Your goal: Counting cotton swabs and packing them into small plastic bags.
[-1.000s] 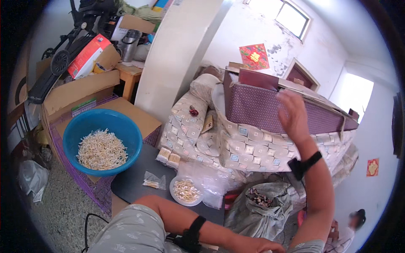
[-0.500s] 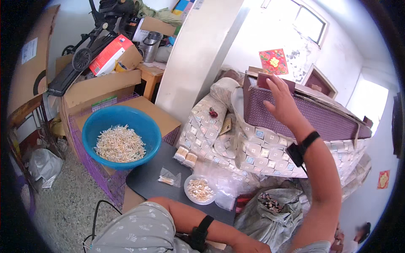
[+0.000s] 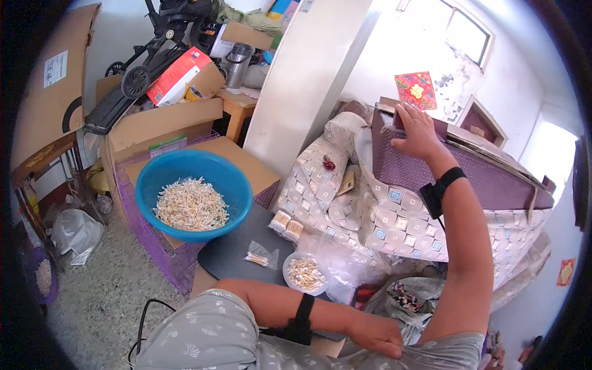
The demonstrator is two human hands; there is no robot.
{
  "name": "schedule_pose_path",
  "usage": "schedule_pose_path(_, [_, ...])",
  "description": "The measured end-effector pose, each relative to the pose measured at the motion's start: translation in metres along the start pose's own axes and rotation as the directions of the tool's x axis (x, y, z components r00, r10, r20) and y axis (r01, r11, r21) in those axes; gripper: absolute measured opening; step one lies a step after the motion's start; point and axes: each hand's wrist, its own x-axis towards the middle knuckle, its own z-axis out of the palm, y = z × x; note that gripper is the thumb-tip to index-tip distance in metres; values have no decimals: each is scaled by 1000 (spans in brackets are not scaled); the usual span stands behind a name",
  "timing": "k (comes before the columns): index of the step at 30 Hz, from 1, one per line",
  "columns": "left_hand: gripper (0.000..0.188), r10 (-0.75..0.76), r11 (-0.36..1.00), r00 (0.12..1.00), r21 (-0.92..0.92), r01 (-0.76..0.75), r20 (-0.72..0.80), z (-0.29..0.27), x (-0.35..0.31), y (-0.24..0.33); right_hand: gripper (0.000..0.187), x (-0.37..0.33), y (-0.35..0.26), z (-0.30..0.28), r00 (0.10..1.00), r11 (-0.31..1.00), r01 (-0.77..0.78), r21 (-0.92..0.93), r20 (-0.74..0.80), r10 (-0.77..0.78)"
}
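My right hand (image 3: 420, 132) is raised at the right with its palm turned away and fingers spread, holding nothing. It appears in front of the purple dotted headboard-like panel (image 3: 401, 160); whether it touches cannot be told. My left arm crosses my body, and my left hand (image 3: 377, 334) is curled closed at the grey patterned shirt (image 3: 453, 348) near my right sleeve, seeming to pinch its cloth. On the dark table are a white bowl of cotton swabs (image 3: 305, 274), a small clear bag with swabs (image 3: 259, 258), two swab bundles (image 3: 286, 226) and clear plastic bags (image 3: 339, 265).
A blue basin (image 3: 246, 185) full of loose swabs stands left of the dark table (image 3: 228, 246), on cardboard over a purple wire cage (image 3: 148, 240). A patterned sofa (image 3: 308, 179) stands beyond. A grey sack (image 3: 382, 302) is at the right, a folded stroller (image 3: 135, 80) at the back left.
The whole view has shifted rightward in the picture. My left hand has come into view at my right sleeve. My right hand stays raised, its fingers bent slightly differently.
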Motion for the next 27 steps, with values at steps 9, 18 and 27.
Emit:
schedule_pose_path(9, [41,108,994,994,9,-107,-2,35,5,-3,91,0,3,-4,999,999,41,-21,8,-41])
schedule_pose_path(18, [35,7,982,999,186,-17,51,44,28,2,93,-1,2,-10,993,997,80,-4,85,-79])
schedule_pose_path(27, [31,-14,983,975,176,54,-221,10,-11,23,95,4,-4,-23,985,997,74,-12,156,-71])
